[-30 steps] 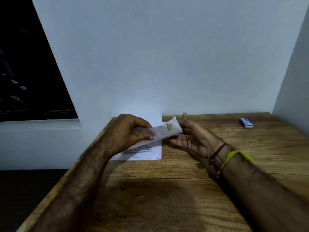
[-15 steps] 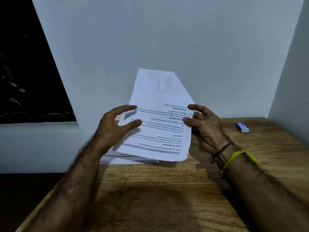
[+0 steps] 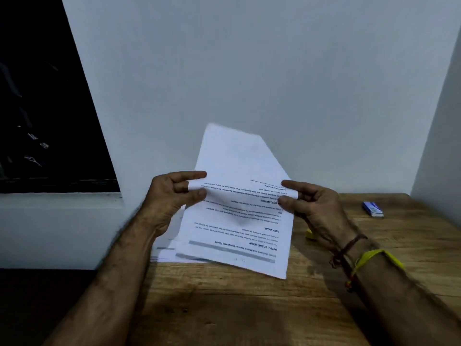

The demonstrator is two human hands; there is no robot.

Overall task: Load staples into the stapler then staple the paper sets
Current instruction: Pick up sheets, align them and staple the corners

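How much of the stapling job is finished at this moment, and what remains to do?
Nothing looks finished: no staple shows on any sheet. In hand: the left hand and right hand hold a paper set by its sides, above the paper pile on the table. Left: no stapler is clearly in view, only a small blue box and a yellow thing behind the right wrist, so loading and stapling seem still ahead.

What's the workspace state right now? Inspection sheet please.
Surface: wooden table, against a pale wall.
Job's things: paper set held up, print upside down; paper stack beneath; staple box far right; stapler not identifiable.
Clutter: small yellow object behind right wrist, unclear.
Hands: left hand and right hand pinch the set's side edges.
Cables: nothing seen.
Surroundings: dark window at left.
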